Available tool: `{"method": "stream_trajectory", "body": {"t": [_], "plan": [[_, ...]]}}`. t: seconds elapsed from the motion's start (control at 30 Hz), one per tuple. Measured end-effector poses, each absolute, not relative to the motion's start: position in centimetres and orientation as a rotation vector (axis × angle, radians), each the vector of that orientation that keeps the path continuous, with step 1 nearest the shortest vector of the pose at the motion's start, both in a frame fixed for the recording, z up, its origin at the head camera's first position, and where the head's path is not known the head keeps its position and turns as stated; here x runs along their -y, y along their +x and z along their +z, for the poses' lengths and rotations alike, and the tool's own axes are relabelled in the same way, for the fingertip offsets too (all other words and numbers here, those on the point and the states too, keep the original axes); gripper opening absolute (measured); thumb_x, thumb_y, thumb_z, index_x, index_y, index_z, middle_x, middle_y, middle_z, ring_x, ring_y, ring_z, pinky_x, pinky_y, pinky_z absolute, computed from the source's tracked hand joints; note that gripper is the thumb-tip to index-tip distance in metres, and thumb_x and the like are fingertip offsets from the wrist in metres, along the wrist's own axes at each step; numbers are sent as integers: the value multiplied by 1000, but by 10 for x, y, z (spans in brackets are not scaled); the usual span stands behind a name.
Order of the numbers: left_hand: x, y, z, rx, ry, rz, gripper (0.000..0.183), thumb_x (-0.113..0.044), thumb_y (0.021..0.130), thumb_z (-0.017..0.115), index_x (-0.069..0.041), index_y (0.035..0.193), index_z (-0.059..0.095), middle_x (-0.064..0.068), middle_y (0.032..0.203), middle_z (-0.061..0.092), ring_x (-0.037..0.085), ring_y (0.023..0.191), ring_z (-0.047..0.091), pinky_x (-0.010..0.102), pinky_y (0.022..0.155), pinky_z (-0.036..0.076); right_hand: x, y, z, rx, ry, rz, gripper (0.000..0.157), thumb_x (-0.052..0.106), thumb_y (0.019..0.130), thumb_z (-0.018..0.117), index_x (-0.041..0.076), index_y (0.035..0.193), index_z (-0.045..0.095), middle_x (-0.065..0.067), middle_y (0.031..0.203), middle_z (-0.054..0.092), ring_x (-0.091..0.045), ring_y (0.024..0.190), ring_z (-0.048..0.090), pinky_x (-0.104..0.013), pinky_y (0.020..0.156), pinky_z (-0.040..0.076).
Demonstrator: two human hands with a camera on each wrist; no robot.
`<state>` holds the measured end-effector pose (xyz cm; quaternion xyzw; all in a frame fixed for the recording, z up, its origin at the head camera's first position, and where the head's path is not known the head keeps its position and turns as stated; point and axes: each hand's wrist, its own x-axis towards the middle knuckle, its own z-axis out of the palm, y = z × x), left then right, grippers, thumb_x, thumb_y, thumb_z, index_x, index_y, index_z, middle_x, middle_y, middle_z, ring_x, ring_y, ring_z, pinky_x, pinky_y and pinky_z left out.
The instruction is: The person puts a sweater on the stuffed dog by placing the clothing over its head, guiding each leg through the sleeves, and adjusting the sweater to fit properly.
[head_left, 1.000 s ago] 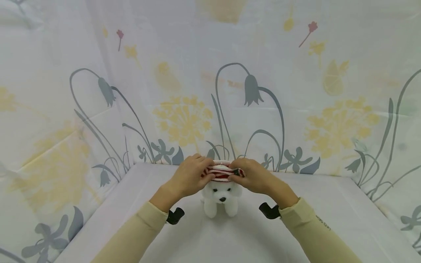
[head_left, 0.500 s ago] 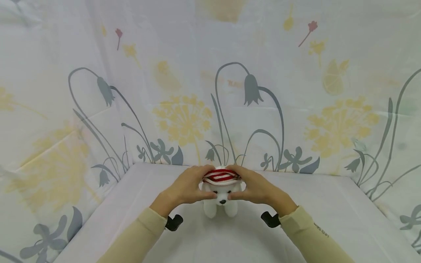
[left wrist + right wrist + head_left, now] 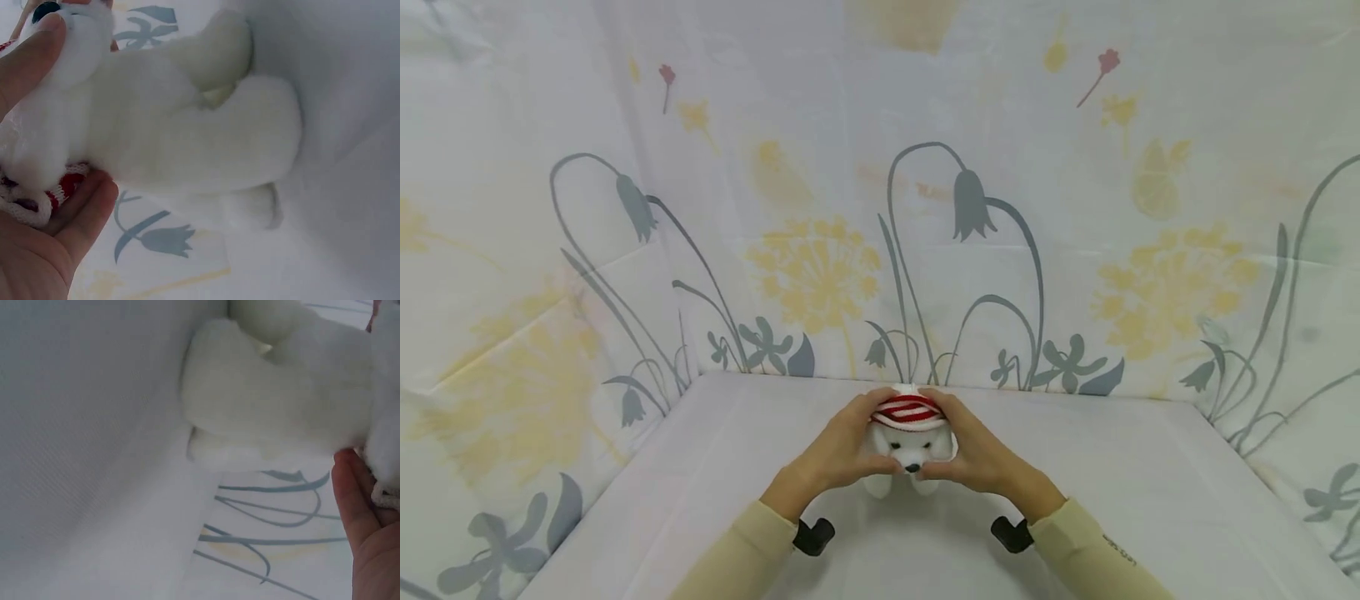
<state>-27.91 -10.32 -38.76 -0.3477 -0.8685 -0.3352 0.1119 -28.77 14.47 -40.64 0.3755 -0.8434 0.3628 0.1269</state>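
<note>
A white plush dog [image 3: 912, 444] with dark eyes and a black nose stands upright facing me, a red-and-white striped knit hat [image 3: 910, 410] on its head. My left hand [image 3: 841, 446] and right hand [image 3: 981, 450] hold its head from both sides. Both thumbs lie at the muzzle near the nose, while the other fingers reach around the hat's sides toward the back. In the left wrist view, the left thumb [image 3: 34, 59] rests by the nose and fingers touch the hat behind. The right wrist view shows the right fingers [image 3: 351, 497] behind the head, beside the hat's edge.
The dog stands on a white tabletop [image 3: 1150, 500]. A white cloth [image 3: 820, 125] printed with grey bellflowers and yellow blossoms hangs behind and at the sides. Black wrist mounts [image 3: 815, 537] show under both forearms, with beige sleeves [image 3: 741, 550] above.
My hands have let go of the hat's brim and moved down around the dog's head, thumbs coming to the muzzle. The hat sits lower, and the head now tips slightly forward.
</note>
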Motion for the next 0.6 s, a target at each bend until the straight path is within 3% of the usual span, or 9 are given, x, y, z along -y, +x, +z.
{"method": "stream_trajectory", "body": {"t": [0.23, 0.6], "plan": [[93, -281, -394, 2485, -1038, -1093, 87, -30, 70, 85, -26, 141, 35, -1, 134, 49, 12, 121, 46, 38, 101, 40, -150, -281, -405, 2376, 1053, 1068, 94, 39, 67, 85, 26, 145, 34, 4, 127, 49, -15, 115, 51, -38, 88, 49], [70, -282, -399, 2403, -1093, -1218, 87, -27, 70, 86, -26, 141, 35, -2, 134, 49, 14, 121, 47, 38, 100, 41, -170, -268, -400, 2387, 1000, 1085, 89, 41, 69, 83, 26, 143, 36, 5, 131, 48, -15, 114, 51, -38, 88, 50]]}}
